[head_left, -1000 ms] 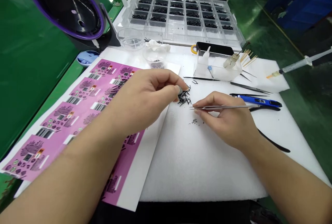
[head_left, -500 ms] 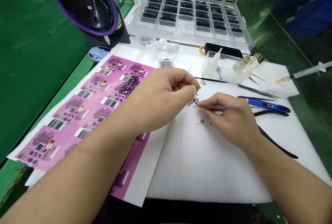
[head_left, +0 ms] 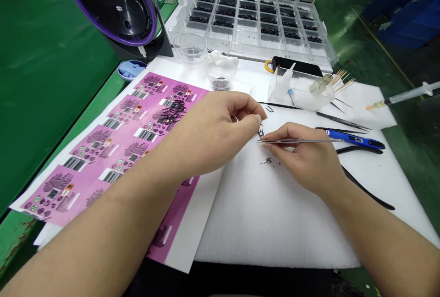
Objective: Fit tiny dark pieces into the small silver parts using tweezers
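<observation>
My right hand (head_left: 302, 157) is closed around a pair of slim metal tweezers (head_left: 305, 140), whose tips point left. Just beyond those tips lie small black wire-like pieces (head_left: 260, 133). Over these pieces my left hand (head_left: 220, 127) is curled, thumb and forefinger drawn together; whatever is between them is too small or hidden to make out. A little pile of tiny dark and brownish bits (head_left: 268, 162) rests on the white foam board (head_left: 275, 223) below the tweezers. A tangle of black pieces (head_left: 172, 112) sits on the pink printed sheet (head_left: 120, 104) beside my left wrist.
A compartment tray (head_left: 247, 35) of black pieces spans the back. A purple-rimmed fan (head_left: 113, 8) stands back left. Clear cups (head_left: 190, 48), a clear box (head_left: 299, 95), a blue-handled tool (head_left: 357, 139), pliers handles (head_left: 367, 191) and a syringe (head_left: 405, 95) lie around the board.
My left hand has shifted very slightly to the right, and fewer black pieces show beneath its fingertips. The right hand and tweezers have hardly moved.
</observation>
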`<state>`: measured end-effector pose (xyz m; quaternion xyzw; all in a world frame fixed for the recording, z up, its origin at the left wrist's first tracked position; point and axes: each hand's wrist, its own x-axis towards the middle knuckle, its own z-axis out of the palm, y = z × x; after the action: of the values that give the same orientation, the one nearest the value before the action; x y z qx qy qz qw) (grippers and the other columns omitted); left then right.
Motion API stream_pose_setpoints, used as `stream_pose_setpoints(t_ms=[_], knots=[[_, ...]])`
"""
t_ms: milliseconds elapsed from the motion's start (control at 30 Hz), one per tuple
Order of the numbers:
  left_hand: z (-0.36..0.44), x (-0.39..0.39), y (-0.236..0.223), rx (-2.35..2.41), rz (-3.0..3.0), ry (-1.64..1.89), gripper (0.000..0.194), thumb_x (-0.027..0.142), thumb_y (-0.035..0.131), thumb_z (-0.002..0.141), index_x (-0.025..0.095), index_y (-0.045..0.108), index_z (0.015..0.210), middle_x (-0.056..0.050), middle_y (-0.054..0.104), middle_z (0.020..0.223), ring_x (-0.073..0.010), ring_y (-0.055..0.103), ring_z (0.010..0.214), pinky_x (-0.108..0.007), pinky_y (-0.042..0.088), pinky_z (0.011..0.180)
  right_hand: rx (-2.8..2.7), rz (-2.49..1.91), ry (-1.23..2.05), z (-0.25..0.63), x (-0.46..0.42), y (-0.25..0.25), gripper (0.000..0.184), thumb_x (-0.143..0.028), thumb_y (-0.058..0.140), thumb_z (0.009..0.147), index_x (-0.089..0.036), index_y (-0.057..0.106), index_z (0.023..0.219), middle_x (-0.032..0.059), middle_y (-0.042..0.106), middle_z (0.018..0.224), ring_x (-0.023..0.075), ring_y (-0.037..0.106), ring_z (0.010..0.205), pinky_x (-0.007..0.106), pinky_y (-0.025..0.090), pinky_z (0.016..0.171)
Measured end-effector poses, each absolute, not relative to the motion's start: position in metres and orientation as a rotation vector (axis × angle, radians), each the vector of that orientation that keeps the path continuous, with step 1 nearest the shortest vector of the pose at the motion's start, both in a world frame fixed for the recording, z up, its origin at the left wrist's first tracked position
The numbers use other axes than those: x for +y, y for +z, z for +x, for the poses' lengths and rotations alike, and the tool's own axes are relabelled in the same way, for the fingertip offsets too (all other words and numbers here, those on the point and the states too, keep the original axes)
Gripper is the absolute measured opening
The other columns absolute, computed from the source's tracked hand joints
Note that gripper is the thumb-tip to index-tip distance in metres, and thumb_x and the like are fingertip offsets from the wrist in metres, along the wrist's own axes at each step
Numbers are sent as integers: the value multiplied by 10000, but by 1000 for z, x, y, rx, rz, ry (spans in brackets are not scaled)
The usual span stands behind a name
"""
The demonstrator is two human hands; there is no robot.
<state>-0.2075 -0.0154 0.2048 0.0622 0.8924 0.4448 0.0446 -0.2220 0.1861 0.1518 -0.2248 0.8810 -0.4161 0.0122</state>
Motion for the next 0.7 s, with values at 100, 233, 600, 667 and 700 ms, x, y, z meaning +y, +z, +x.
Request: stream_pose_setpoints(t_ms=[100, 233, 600, 667, 700], knots=[[-208, -14, 205, 2706, 188, 1354, 229, 281, 508, 841, 239, 717, 924, 25, 703, 773, -154, 639, 704, -265, 470, 591, 2737, -699, -1308, -222, 185, 152, 88, -176, 682, 812, -213, 719, 883, 2, 763, 856, 174, 724, 751, 296, 590, 699], [-208, -13, 203, 2681, 204, 1351, 224, 273, 500, 847, 252, 712, 918, 36, 689, 755, -142, 623, 677, -250, 440, 562, 2725, -695, -1322, -222, 185, 152, 96, -172, 688, 811, -214, 720, 891, -5, 759, 847, 166, 721, 737, 286, 585, 682], [-210, -9, 213, 2609, 25, 1161, 193, 292, 587, 815, 233, 714, 948, 33, 634, 701, -112, 539, 557, -244, 371, 473, 2784, -639, -1384, -222, 185, 156, 91, -162, 696, 804, -236, 686, 855, -6, 738, 827, 183, 705, 758, 308, 588, 657], [-210, -7, 213, 2591, 63, 1126, 204, 287, 601, 810, 228, 714, 969, 35, 610, 682, -111, 541, 573, -242, 393, 500, 2768, -597, -1538, -219, 187, 161, 95, -166, 708, 802, -235, 667, 853, 8, 731, 862, 202, 709, 813, 328, 602, 697], [-210, -5, 212, 2573, 97, 1125, 208, 288, 602, 813, 231, 714, 979, 39, 598, 672, -109, 543, 580, -239, 404, 513, 2749, -583, -1636, -216, 188, 164, 104, -163, 711, 803, -232, 656, 857, 16, 726, 881, 210, 708, 844, 342, 608, 728]])
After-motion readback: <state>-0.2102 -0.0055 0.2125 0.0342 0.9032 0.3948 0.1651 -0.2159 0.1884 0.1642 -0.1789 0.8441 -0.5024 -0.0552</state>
